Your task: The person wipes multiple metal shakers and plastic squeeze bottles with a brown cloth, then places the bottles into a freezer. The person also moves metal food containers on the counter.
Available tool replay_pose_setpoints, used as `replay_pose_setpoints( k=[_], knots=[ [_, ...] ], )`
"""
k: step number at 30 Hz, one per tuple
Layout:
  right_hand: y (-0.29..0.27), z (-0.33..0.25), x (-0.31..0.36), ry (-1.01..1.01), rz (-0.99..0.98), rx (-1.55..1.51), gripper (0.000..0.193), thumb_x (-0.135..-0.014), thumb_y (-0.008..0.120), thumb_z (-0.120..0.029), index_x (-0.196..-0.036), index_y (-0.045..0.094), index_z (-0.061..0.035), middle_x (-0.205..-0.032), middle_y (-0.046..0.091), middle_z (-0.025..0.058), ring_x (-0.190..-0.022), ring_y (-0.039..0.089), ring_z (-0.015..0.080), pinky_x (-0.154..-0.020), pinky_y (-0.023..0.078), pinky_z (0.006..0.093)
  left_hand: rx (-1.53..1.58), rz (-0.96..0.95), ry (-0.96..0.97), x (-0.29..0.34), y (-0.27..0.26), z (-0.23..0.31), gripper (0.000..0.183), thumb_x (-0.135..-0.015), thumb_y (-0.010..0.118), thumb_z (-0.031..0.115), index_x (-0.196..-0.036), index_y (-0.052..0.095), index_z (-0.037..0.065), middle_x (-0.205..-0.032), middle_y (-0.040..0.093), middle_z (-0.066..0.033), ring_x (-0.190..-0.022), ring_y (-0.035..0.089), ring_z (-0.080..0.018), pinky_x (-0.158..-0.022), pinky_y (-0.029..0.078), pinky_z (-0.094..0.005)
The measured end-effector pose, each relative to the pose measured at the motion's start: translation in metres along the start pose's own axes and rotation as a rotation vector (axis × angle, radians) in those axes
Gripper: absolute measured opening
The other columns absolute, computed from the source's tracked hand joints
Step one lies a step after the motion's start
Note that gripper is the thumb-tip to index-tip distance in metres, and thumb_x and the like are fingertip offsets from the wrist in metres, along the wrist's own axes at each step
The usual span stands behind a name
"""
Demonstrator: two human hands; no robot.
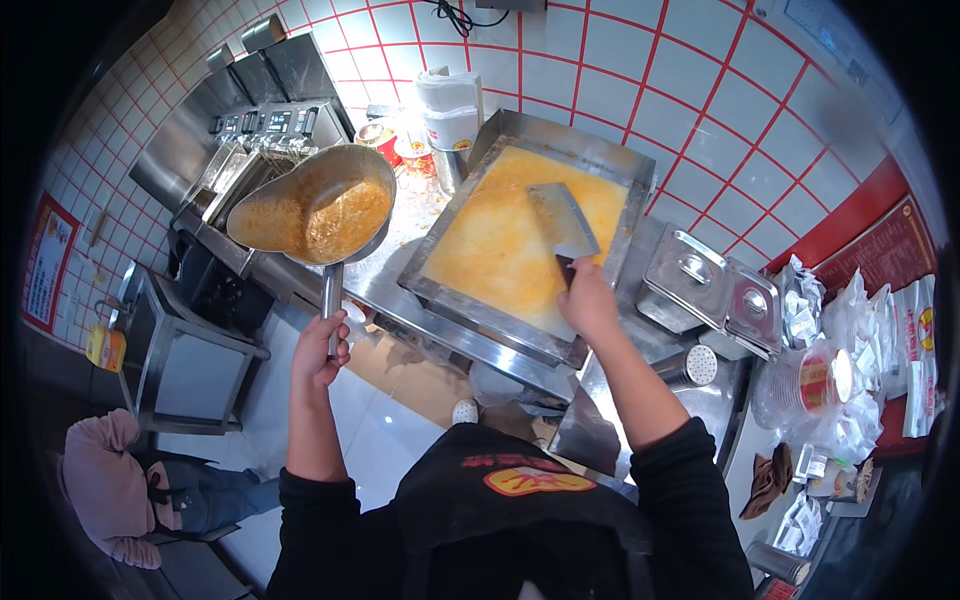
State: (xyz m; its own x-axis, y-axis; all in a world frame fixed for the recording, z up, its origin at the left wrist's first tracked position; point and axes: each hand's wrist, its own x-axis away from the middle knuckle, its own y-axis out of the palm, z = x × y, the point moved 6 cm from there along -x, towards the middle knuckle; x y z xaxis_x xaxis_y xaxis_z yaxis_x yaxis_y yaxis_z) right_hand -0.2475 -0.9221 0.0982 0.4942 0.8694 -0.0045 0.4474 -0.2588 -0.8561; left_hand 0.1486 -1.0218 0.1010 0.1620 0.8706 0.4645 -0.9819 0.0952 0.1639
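My left hand (322,348) is wrapped round the handle of a large metal scoop (285,215) with a wide spout on its left side. Orange-brown residue coats the scoop's inside, and it is held up left of a rectangular metal tray (455,300). A yellow-orange layer (490,235), whitish in places, spreads over the tray's bottom. In my right hand (590,303) is the dark handle of a broad flat metal spatula (562,220). Its blade lies over the yellow layer, right of the middle; whether it touches cannot be made out.
Fryers (265,125) stand at the back left, with red cans (378,140) and a paper stack (450,105) nearer the tray. Lidded steel containers (690,265) and a perforated shaker (695,367) sit to the right. Another person (125,480) is at the lower left.
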Motion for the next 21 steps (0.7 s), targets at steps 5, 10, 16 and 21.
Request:
replay_pose_setpoints(
  k=[5, 10, 16, 21],
  knots=[
    [-0.044, 0.001, 0.049, -0.100, -0.002, -0.119, 0.055, -0.073, 0.059, -0.010, -0.126, 0.043, -0.0075, -0.109, 0.051, 0.0214, -0.094, 0.056, 0.0399, -0.082, 0.047, 0.0429, -0.127, 0.000, -0.051, -0.050, -0.022, 0.000, 0.013, -0.086, 0.058, 0.018, -0.087, 0.047, 0.009, -0.063, 0.051, -0.0010, -0.040, 0.045, -0.0106, -0.035, 0.035, -0.0249],
    [-0.081, -0.032, 0.152, 0.007, -0.115, -0.126, 0.055, -0.072, 0.060, -0.004, -0.125, 0.051, -0.0105, -0.102, 0.057, 0.0173, -0.089, 0.059, 0.0357, -0.077, 0.050, 0.0383, -0.202, -0.143, -0.185, -0.129, -0.037, -0.012, 0.014, -0.086, 0.058, 0.018, -0.087, 0.046, 0.010, -0.064, 0.051, -0.0010, -0.040, 0.045, -0.0112, -0.036, 0.034, -0.0253],
    [-0.047, -0.119, 0.219, 0.413, -0.021, -0.016, 0.052, -0.072, 0.065, -0.007, -0.122, 0.055, -0.0137, -0.104, 0.060, 0.0155, -0.083, 0.062, 0.0343, -0.072, 0.052, 0.0376, -0.257, -0.354, -0.270, -0.198, -0.040, -0.018, 0.016, -0.085, 0.060, 0.019, -0.085, 0.046, 0.010, -0.062, 0.050, -0.0003, -0.041, 0.045, -0.0106, -0.036, 0.034, -0.0245],
    [-0.006, -0.157, 0.201, 0.548, -0.069, 0.159, 0.050, -0.079, 0.062, -0.014, -0.128, 0.050, -0.0148, -0.092, 0.062, 0.0163, -0.073, 0.062, 0.0350, -0.064, 0.051, 0.0419, -0.242, -0.447, -0.397, -0.216, -0.041, -0.030, 0.014, -0.086, 0.058, 0.018, -0.086, 0.046, 0.010, -0.064, 0.051, -0.0016, -0.041, 0.047, -0.0114, -0.036, 0.036, -0.0252]
  ],
)
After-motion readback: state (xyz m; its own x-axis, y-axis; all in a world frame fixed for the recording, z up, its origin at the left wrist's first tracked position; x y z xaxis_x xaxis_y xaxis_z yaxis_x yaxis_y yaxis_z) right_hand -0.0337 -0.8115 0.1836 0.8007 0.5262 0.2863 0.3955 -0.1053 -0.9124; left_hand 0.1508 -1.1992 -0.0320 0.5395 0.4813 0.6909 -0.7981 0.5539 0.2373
